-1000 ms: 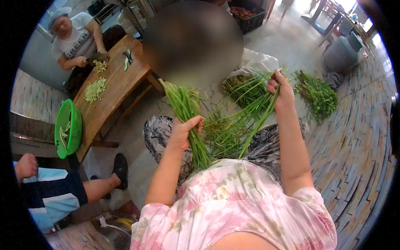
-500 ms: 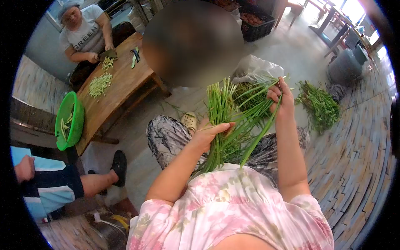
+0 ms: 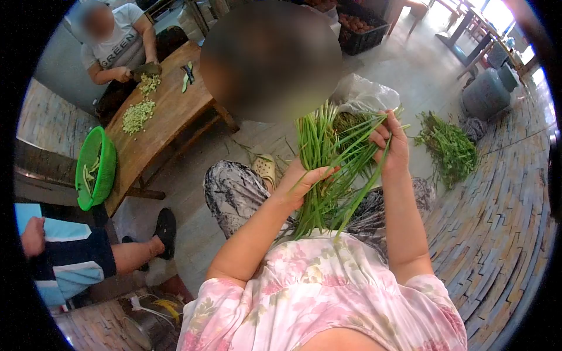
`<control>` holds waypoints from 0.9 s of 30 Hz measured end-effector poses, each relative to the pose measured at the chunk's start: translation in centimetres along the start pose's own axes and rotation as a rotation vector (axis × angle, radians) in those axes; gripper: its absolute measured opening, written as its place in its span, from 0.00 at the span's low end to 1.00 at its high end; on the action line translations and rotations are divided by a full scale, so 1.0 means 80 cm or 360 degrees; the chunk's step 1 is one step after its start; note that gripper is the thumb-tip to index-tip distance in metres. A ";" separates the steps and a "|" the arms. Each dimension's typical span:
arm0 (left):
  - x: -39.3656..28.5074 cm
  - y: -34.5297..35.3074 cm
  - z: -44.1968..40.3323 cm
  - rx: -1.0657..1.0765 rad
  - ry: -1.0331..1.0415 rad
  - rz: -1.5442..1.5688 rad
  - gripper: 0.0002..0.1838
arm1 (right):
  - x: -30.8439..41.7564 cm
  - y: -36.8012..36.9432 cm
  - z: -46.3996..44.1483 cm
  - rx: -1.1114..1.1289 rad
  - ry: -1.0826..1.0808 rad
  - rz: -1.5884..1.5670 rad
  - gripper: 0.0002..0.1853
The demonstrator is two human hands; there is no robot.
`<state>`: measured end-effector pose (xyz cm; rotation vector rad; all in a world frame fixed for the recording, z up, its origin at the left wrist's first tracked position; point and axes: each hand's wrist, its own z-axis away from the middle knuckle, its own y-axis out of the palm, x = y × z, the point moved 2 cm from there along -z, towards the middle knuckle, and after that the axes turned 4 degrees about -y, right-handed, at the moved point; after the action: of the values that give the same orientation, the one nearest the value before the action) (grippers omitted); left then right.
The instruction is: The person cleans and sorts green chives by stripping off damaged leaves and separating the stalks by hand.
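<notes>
My left hand (image 3: pixel 305 182) is wrapped round a thick bunch of long green chives (image 3: pixel 316 137), held upright above my lap. Out to the right, my right hand (image 3: pixel 393 143) pinches the ends of several loose chives (image 3: pixel 358 153) between thumb and fingers. Those strands fan across from the bunch, and some hang down toward my blouse. Behind them, between my knees, lies a darker heap of greens (image 3: pixel 346 126), partly hidden by the strands.
Leafy greens (image 3: pixel 448 149) lie on the floor at right, near a gas cylinder (image 3: pixel 487 92). A plastic bag (image 3: pixel 366 93) sits ahead. At left, a person with a cleaver (image 3: pixel 146 70) works at a wooden bench (image 3: pixel 170 111) beside a green basket (image 3: pixel 105 175). Another person's leg (image 3: pixel 137 257) is lower left.
The bunch and my left hand have shifted slightly right and up, closer to my right hand. My right hand stays nearly in place, still pinching strands.
</notes>
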<state>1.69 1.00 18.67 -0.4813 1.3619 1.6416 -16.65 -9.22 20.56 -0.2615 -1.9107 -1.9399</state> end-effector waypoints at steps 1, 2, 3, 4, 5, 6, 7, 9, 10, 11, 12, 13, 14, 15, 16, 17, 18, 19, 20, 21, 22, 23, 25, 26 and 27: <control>0.000 0.003 -0.001 0.0011 0.0031 0.0011 0.23 | 0.000 -0.002 -0.001 0.0016 0.0005 -0.0019 0.07; 0.000 0.005 -0.001 0.0000 0.0046 0.0034 0.23 | -0.001 -0.004 -0.002 0.0031 0.0009 -0.0038 0.07; -0.001 0.007 -0.001 -0.0011 0.0061 0.0058 0.23 | -0.001 -0.004 -0.002 0.0045 0.0014 -0.0058 0.06; -0.001 0.008 -0.001 -0.0022 0.0076 0.0082 0.24 | -0.001 -0.004 -0.002 0.0015 0.0009 -0.0048 0.06; 0.000 0.007 0.000 -0.0044 0.0032 0.0118 0.24 | 0.000 -0.003 -0.001 -0.0015 0.0003 -0.0038 0.06; 0.000 0.005 0.001 -0.0067 -0.0011 0.0154 0.24 | 0.000 -0.002 -0.001 -0.0044 -0.0002 -0.0027 0.06; 0.000 0.002 0.003 -0.0089 -0.0054 0.0191 0.24 | 0.001 -0.003 -0.001 -0.0039 0.0001 -0.0052 0.06; 0.001 -0.009 -0.001 0.0005 -0.0184 0.0334 0.25 | 0.003 -0.006 -0.003 -0.0027 0.0007 -0.0102 0.06; 0.003 -0.014 -0.003 0.0052 -0.0251 0.0405 0.25 | 0.004 -0.007 -0.003 -0.0025 0.0006 -0.0123 0.06; 0.005 -0.017 -0.004 0.0078 -0.0214 0.0403 0.26 | 0.004 -0.009 -0.005 -0.0021 0.0006 -0.0143 0.06; 0.006 -0.019 -0.004 0.0103 -0.0175 0.0401 0.26 | 0.004 -0.010 -0.006 -0.0016 0.0005 -0.0163 0.06; 0.006 -0.019 -0.004 0.0129 -0.0137 0.0399 0.27 | 0.004 -0.011 -0.006 -0.0003 0.0014 -0.0175 0.06; 0.006 -0.019 -0.004 0.0152 -0.0107 0.0386 0.27 | 0.004 -0.011 -0.007 0.0010 0.0023 -0.0187 0.06; 0.005 -0.018 -0.003 0.0174 -0.0078 0.0374 0.28 | 0.004 -0.012 -0.007 0.0022 0.0033 -0.0200 0.06; 0.004 -0.018 -0.003 0.0196 -0.0049 0.0362 0.28 | 0.003 -0.013 -0.008 0.0032 0.0031 -0.0212 0.06; 0.003 -0.017 -0.002 0.0209 -0.0038 0.0350 0.29 | 0.003 -0.013 -0.009 0.0041 0.0030 -0.0223 0.06; 0.001 -0.015 -0.001 0.0222 -0.0028 0.0338 0.29 | 0.003 -0.014 -0.010 0.0050 0.0028 -0.0234 0.06; -0.001 -0.013 -0.001 0.0235 -0.0017 0.0325 0.29 | 0.003 -0.016 -0.010 0.0019 0.0006 -0.0221 0.06; -0.004 -0.010 0.000 0.0201 -0.0005 0.0282 0.28 | 0.002 -0.017 -0.011 -0.0011 -0.0017 -0.0209 0.06; -0.007 -0.006 0.001 0.0167 0.0008 0.0239 0.28 | 0.002 -0.018 -0.011 -0.0040 -0.0040 -0.0197 0.06; -0.009 -0.004 0.001 0.0132 0.0021 0.0196 0.28 | 0.002 -0.018 -0.011 -0.0036 -0.0040 -0.0186 0.06; -0.006 -0.007 -0.002 0.0109 0.0012 0.0132 0.29 | 0.001 -0.017 -0.011 -0.0031 -0.0040 -0.0174 0.06; 0.001 -0.016 -0.010 0.0064 -0.0006 0.0005 0.30 | 0.001 -0.016 -0.011 -0.0032 -0.0039 -0.0161 0.07; 0.004 -0.017 -0.011 0.0037 0.0008 -0.0004 0.28 | 0.000 -0.015 -0.011 -0.0038 -0.0038 -0.0161 0.06; 0.004 -0.018 -0.012 0.0011 0.0023 -0.0012 0.27 | 0.000 -0.013 -0.010 -0.0043 -0.0037 -0.0160 0.06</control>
<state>2.44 0.21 17.32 -0.4943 1.3743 1.6296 -16.98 -10.07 19.56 -0.2001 -1.9479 -2.0374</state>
